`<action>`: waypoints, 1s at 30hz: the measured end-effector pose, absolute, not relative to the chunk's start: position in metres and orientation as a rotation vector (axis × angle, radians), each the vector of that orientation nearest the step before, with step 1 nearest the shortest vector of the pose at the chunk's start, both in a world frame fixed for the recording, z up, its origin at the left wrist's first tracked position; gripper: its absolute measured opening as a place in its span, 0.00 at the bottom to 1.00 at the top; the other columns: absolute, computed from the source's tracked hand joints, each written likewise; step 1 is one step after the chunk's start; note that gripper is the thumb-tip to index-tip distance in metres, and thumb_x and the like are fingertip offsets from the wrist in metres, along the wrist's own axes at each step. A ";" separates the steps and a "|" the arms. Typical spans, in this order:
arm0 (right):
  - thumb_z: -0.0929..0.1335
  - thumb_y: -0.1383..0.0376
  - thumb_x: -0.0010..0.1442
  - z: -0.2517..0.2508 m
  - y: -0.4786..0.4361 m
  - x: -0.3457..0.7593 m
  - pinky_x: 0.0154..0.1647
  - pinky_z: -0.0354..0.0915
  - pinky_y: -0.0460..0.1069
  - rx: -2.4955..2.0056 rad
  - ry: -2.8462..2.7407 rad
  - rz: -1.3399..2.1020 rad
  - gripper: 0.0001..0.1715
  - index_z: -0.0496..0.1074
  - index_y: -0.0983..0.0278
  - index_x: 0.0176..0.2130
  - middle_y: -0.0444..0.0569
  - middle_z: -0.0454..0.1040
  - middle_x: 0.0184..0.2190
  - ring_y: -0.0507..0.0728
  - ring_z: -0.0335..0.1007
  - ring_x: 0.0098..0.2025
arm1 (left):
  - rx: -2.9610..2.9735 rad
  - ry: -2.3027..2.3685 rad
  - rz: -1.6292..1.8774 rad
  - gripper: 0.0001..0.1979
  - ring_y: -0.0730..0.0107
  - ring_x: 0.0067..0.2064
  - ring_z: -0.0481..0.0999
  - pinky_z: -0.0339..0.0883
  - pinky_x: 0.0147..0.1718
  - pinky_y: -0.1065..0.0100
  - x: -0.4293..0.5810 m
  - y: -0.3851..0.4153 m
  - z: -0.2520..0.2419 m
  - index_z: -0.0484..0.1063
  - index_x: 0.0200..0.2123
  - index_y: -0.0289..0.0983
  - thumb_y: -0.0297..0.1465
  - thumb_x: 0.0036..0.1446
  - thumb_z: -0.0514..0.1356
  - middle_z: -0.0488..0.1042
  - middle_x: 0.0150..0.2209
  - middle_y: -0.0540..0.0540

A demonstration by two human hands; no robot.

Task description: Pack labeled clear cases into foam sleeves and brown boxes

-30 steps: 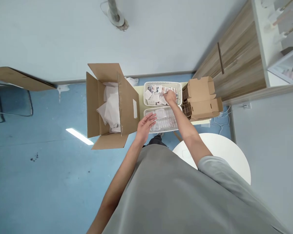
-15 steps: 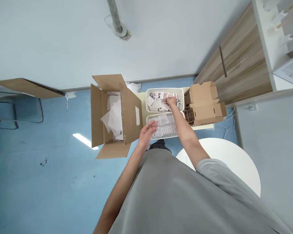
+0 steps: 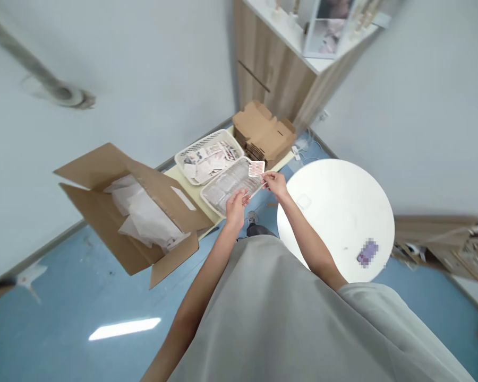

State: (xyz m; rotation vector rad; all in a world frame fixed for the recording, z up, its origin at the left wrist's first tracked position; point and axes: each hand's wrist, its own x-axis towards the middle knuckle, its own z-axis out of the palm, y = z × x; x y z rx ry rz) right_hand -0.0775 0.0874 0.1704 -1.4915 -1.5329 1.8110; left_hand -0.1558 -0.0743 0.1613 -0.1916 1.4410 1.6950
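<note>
Right hand point(image 3: 276, 183) pinches one card point(image 3: 256, 168); two baskets point(image 3: 182, 157), one carton point(image 3: 103, 167).

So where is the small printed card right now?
Head view, near the middle: the card is pinched in the right hand, above the near basket of clear packets, left of the round white table.

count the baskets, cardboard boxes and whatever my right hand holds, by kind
white baskets: 2
open cardboard box: 1
stack of folded cartons: 1
card in right hand: 1
total: 5
</note>
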 end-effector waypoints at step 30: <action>0.77 0.54 0.63 0.193 -0.070 0.308 0.32 0.74 0.46 -1.700 -0.972 1.157 0.16 0.78 0.60 0.45 0.43 0.79 0.31 0.55 0.80 0.36 | 0.575 1.198 1.000 0.26 0.55 0.48 0.83 0.72 0.57 0.51 0.147 -0.077 0.152 0.84 0.45 0.38 0.46 0.47 0.80 0.85 0.42 0.40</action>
